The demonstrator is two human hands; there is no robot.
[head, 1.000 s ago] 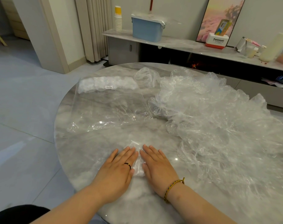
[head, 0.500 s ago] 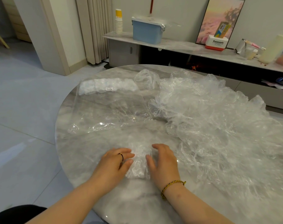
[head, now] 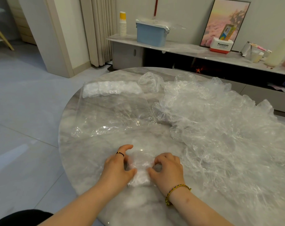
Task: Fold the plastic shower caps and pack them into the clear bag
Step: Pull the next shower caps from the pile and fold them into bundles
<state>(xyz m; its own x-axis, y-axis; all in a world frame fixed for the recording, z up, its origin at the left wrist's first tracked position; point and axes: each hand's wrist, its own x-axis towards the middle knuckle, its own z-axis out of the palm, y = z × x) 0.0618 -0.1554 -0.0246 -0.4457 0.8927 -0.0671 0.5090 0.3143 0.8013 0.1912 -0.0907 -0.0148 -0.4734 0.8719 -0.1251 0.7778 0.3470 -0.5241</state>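
The left hand [head: 118,167] and right hand [head: 168,170], fingers curled, are pinching a small folded translucent plastic shower cap [head: 141,172] on the grey marble counter [head: 83,152]; a clear plastic bag [head: 112,111] is lying at eleven o'clock.

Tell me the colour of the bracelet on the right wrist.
Mostly yellow braid with darker flecks; the bracelet shows best in the head view.

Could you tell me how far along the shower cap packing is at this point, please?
Done: a row of folded caps already sits at the far end of the clear bag. In hand: the left hand and right hand pinch one small folded cap on the table. Left: a big pile of loose caps lies unfolded on the right.
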